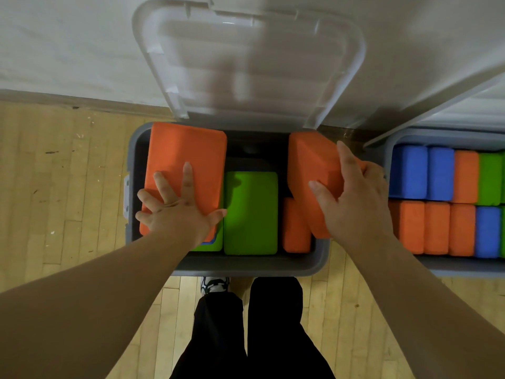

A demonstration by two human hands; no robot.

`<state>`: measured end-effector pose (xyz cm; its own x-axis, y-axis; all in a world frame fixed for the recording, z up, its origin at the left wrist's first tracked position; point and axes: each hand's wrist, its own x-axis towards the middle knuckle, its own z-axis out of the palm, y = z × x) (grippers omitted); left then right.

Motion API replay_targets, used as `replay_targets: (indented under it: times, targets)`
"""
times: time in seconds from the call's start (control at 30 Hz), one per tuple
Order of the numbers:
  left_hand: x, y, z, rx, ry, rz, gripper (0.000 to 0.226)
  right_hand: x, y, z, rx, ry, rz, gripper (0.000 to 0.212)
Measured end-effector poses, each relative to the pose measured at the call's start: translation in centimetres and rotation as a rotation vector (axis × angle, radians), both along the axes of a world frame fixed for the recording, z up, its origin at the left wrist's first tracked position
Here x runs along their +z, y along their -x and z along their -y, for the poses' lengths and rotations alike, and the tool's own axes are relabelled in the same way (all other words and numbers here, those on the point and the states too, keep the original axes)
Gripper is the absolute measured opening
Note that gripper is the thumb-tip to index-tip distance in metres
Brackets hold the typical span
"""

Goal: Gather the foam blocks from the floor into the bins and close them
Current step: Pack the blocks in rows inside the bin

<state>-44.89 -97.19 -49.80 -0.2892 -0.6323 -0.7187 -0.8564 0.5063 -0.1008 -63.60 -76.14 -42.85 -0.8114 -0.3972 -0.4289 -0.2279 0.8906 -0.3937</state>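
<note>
A grey bin [246, 265] stands on the floor below me, its clear lid [246, 64] leaning open against the wall. My left hand [177, 212] lies with spread fingers on a large orange foam block [188, 157] over the bin's left side. My right hand [355, 198] grips a second orange block [308, 165], tilted over the bin's right side. Inside lie a green block [250, 214], another orange block [295, 228], and a green and blue block partly hidden under my left wrist.
A second grey bin [464, 265] to the right holds several blue, orange and green blocks, its lid [437, 105] open. A white wall runs behind both bins. Wooden floor [68, 201] spreads left. My legs and a shoe [214, 285] stand close to the first bin.
</note>
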Motion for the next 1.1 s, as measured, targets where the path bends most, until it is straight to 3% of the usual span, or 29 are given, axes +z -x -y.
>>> replay_targets:
  times: [0.57, 0.87, 1.1]
  targets:
    - [0.8, 0.5, 0.4, 0.012, -0.058, 0.053, 0.126, -1.1, 0.8, 2.3, -0.020, -0.121, 0.026, 0.075]
    - [0.2, 0.4, 0.3, 0.004, -0.062, 0.042, 0.126, -8.1, 4.3, 5.1, 0.079, -0.241, 0.093, 0.081]
    - [-0.4, 0.4, 0.4, 0.009, -0.066, 0.050, 0.126, -7.2, 7.0, 7.1, 0.107, -0.243, 0.308, 0.108]
